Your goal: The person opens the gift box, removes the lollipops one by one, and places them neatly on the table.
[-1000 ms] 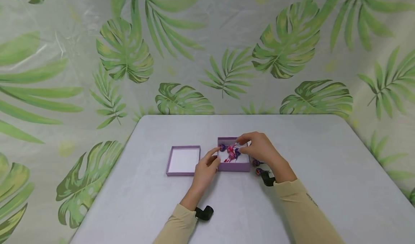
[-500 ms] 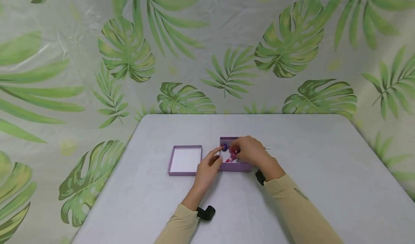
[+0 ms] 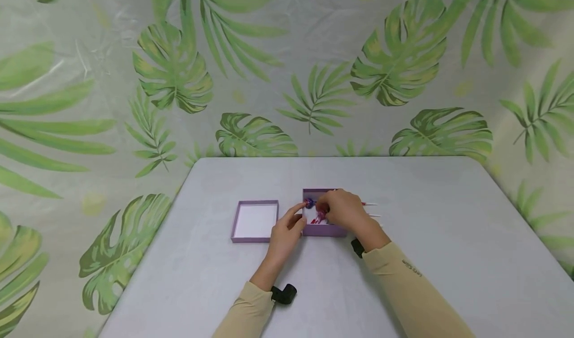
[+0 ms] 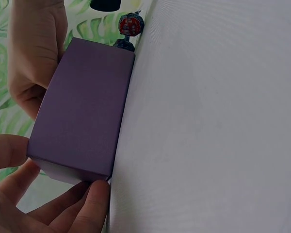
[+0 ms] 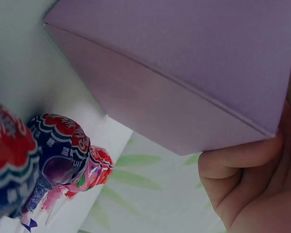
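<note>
An open purple box [image 3: 325, 230] with lollipops inside stands on the white table. My left hand [image 3: 285, 233] holds its left side, thumb near the front corner and fingers against the side wall [image 4: 68, 172]. My right hand [image 3: 352, 212] reaches over the right wall, its fingers curled down among the lollipops inside; its fingertips are hidden. A pink lollipop [image 3: 320, 217] shows right below these fingers. At the left back inside the box lies a blue lollipop [image 3: 309, 203], close to my left index finger.
A shallow purple lid [image 3: 257, 221], white inside, lies left of the box. Just right of the box are several lollipops [image 5: 60, 150], their white sticks [image 3: 370, 204] pointing right. A leaf-patterned sheet [image 3: 314, 69] hangs behind the table [image 3: 403, 178].
My right hand has lowered into the box and moved left, its fingers closing in over the lollipops and covering some. The left hand has stayed at the box's left side.
</note>
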Demonstrator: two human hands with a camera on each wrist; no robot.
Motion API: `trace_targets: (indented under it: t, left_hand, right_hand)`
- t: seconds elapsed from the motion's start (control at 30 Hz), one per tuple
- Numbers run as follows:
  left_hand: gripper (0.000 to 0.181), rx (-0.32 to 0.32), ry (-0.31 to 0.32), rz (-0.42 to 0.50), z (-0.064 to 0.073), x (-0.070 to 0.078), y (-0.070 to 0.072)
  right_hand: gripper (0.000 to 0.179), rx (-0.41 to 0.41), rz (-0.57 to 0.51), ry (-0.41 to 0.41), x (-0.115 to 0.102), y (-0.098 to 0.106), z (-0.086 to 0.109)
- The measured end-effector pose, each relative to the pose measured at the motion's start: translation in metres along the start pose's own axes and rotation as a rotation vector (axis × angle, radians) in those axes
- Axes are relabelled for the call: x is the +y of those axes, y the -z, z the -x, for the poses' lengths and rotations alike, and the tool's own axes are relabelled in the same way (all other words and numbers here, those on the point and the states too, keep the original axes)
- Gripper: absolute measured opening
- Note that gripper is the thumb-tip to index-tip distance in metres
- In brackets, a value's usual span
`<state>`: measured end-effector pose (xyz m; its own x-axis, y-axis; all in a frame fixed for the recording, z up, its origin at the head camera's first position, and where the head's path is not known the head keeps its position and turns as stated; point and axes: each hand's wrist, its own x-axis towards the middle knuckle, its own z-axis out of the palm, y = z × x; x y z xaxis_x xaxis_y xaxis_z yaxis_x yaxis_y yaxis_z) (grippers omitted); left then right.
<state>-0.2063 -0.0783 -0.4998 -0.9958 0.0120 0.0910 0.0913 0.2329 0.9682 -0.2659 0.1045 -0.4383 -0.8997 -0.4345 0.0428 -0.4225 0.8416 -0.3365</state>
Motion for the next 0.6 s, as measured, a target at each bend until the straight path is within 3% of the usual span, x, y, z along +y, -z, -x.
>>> trace_targets:
  t: [0.3, 0.6]
  left_hand:
    - [0.038, 0.003, 0.004, -0.013, -0.0003, -0.0002, 0.0]
    - [0.039, 0.008, 0.005, -0.013, 0.0002, -0.0012, -0.0004]
  right_hand:
    - [0.025, -0.014, 0.054, -0.03, -0.002, -0.0025, -0.001]
    - [0.046, 0.026, -0.056, -0.031, 0.0002, -0.0006, 0.0038]
